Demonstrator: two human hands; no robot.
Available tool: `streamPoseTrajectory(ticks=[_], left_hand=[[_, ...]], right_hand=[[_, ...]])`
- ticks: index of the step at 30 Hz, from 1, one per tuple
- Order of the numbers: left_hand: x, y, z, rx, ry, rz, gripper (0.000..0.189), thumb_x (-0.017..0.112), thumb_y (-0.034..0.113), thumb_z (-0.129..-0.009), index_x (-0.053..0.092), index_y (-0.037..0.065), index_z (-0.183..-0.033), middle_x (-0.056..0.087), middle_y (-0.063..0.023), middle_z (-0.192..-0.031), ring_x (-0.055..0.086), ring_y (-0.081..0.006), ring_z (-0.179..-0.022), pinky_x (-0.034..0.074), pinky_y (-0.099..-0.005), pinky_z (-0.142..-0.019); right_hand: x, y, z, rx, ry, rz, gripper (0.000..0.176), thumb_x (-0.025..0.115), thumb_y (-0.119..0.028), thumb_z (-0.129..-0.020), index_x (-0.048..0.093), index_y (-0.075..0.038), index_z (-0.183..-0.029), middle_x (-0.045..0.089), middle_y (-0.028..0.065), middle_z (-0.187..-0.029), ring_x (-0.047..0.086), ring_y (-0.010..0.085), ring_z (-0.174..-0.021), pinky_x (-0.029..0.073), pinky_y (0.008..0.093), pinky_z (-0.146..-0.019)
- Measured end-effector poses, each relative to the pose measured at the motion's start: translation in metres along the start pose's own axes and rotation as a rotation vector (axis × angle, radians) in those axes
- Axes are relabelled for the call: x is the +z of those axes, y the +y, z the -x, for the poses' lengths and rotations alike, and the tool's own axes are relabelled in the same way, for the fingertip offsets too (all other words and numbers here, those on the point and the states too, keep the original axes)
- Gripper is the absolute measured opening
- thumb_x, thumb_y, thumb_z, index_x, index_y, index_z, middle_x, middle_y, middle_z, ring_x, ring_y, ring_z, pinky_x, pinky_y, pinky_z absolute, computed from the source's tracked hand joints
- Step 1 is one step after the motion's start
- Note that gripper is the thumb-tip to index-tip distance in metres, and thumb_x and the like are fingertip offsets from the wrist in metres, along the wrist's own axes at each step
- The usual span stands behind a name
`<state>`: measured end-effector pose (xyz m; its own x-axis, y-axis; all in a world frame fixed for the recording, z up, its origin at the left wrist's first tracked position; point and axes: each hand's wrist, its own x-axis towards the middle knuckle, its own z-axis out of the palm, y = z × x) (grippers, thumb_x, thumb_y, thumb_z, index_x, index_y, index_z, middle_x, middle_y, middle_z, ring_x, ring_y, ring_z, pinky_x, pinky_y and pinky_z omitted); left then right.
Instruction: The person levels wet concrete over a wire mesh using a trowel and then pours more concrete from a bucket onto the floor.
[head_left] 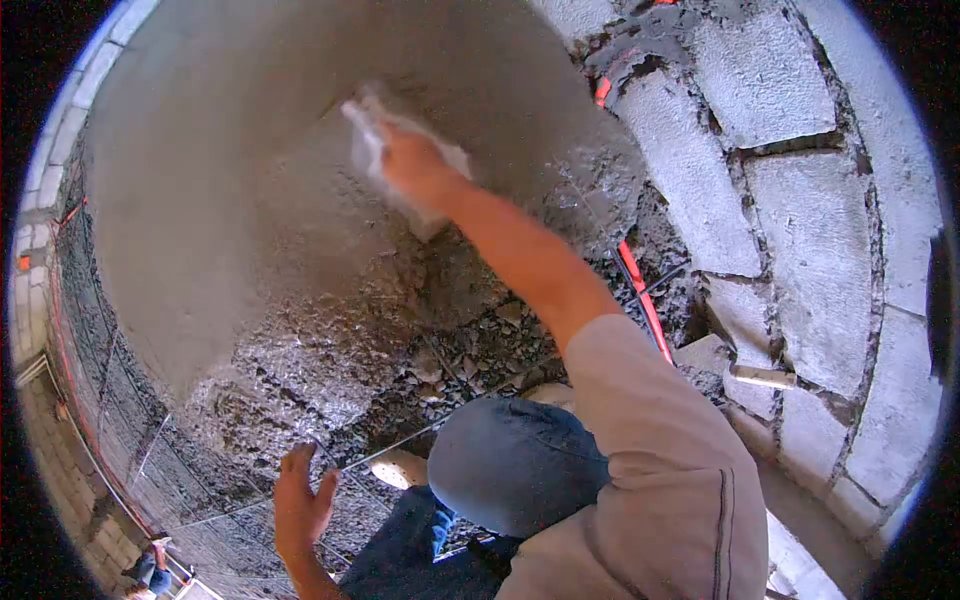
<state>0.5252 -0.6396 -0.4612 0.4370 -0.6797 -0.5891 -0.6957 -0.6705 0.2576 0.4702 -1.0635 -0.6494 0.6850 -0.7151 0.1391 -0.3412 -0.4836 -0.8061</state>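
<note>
My right hand, blurred by motion, is closed on a flat float against the wet concrete. The outstretched arm crosses the upper middle of the view. At the lower left, my left hand holds nothing, its thumb apart from the bent fingers. It is near the thin metal bars over rough, wet concrete. The surface around the float is mostly smooth, while coarse concrete lies nearer my body.
A mortared block wall curves along the right. Orange tubing rises near loose stones. Wire mesh spreads across the lower left. Another person is partly visible at the bottom left edge.
</note>
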Motion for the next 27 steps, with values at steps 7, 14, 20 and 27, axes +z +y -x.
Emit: streamPoseTrajectory(ticks=[7, 14, 20, 27], left_hand=[[0.006, -0.004, 0.002, -0.004, -0.085, 0.074, 0.049, 0.062, 0.026, -0.082, 0.050, 0.001, -0.122, 0.051, -0.0246, -0.122, 0.047, -0.0410, -0.115, 0.038, -0.0439, -0.098], [0.009, -0.015, 0.014, -0.115, -0.099, 0.053, 0.046, 0.064, 0.025, -0.080, 0.051, 0.000, -0.117, 0.052, -0.0243, -0.115, 0.050, -0.0418, -0.106, 0.042, -0.0445, -0.089], [0.033, -0.036, 0.042, -0.250, -0.067, 0.103, 0.046, 0.066, 0.023, -0.079, 0.051, 0.001, -0.117, 0.054, -0.0230, -0.112, 0.052, -0.0406, -0.103, 0.043, -0.0432, -0.089], [0.062, -0.050, 0.070, -0.309, -0.072, 0.131, 0.046, 0.067, 0.021, -0.079, 0.053, 0.002, -0.118, 0.058, -0.0218, -0.109, 0.057, -0.0363, -0.100, 0.046, -0.0413, -0.084]], right_hand=[[-0.073, 0.082, -0.042, 0.426, 0.244, 0.200, 0.047, 0.050, -0.018, -0.082, 0.041, -0.009, -0.127, 0.061, 0.0257, -0.099, 0.059, 0.0442, -0.090, 0.047, 0.0503, -0.080], [-0.095, 0.142, -0.054, 0.458, 0.500, 0.245, 0.051, 0.053, -0.024, -0.081, 0.040, -0.006, -0.127, 0.062, 0.0236, -0.099, 0.060, 0.0425, -0.087, 0.047, 0.0495, -0.077], [-0.077, 0.159, -0.113, 0.500, 0.479, -0.049, 0.056, 0.055, -0.028, -0.081, 0.041, -0.005, -0.129, 0.061, 0.0240, -0.104, 0.059, 0.0404, -0.097, 0.045, 0.0454, -0.085], [-0.032, 0.141, -0.166, 0.251, 0.193, 0.226, 0.049, 0.055, -0.032, -0.081, 0.053, -0.002, -0.120, 0.060, 0.0240, -0.110, 0.056, 0.0397, -0.104, 0.044, 0.0436, -0.089]])
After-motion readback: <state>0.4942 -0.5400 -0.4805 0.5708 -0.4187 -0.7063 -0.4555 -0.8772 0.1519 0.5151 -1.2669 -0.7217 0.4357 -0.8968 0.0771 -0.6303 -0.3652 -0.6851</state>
